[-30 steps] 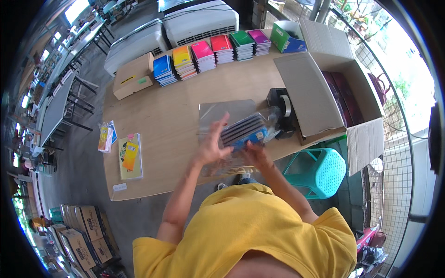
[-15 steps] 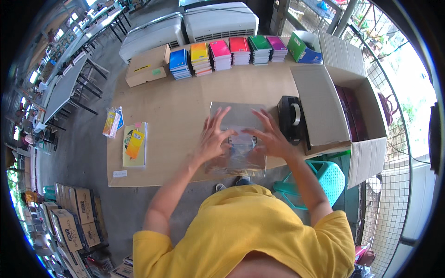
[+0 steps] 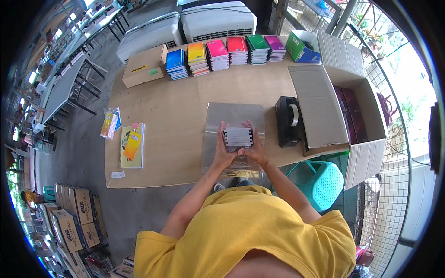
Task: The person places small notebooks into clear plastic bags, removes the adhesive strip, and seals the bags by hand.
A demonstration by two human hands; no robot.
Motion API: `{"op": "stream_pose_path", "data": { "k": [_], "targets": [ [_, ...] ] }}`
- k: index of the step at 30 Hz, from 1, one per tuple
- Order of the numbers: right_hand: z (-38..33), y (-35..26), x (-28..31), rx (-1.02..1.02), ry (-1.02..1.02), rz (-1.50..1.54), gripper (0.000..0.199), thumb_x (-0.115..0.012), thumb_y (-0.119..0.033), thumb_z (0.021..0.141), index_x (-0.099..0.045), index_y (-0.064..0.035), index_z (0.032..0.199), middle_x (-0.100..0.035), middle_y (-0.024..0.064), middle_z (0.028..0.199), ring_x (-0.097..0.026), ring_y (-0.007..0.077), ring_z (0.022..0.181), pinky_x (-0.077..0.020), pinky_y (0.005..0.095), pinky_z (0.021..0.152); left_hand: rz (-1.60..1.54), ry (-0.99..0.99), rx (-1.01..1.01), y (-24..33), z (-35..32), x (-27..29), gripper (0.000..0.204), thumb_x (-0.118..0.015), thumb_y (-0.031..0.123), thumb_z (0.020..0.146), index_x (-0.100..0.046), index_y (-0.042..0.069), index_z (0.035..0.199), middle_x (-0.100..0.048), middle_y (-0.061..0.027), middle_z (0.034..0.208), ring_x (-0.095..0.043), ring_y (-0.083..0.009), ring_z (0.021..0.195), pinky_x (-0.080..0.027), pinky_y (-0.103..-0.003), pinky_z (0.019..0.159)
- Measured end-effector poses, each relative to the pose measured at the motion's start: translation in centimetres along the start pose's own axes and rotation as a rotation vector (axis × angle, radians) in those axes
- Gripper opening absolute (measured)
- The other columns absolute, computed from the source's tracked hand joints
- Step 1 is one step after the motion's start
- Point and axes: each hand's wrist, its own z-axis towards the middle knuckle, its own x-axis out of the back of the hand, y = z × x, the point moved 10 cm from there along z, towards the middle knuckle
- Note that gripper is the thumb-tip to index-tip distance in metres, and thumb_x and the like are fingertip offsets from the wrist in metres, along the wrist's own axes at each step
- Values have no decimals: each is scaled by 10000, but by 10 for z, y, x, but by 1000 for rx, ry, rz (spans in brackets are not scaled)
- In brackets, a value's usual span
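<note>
Head view: a small notebook stack, pale edges showing.
The left hand and right hand, fingers partly curled, clasp its opposite sides over the clear plastic sheet on the table; light, even pressure from both should keep the edges flush.

Tan table, grey floor, long tables at left, turquoise stool at right, wire mesh, bright daylight

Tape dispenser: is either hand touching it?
No, left hand and right hand hold a white stack; the tape dispenser stands apart, rightward.
</note>
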Motion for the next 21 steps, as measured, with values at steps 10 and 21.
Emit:
{"op": "stream_pose_path", "data": {
  "k": [10,21],
  "targets": [
    [26,-125,2,318,-160,-887,267,-834,-171,666,-696,-175,894,-366,123,1540,-249,434,1460,-236,661,1122,995,-286,-322,118,14,16,258,-855,230,688,-701,140,874,-285,-137,1567,-249,-378,1464,-168,-616,1173],
    [12,-149,-10,395,-111,-756,166,-819,-91,654,-700,-132,763,-508,84,1428,-340,441,1408,-315,648,1078,601,-56,-216,98,8,42,240,-850,191,663,-762,153,883,-388,-148,1497,-383,-374,1356,-315,-502,1113]
  ]
}}
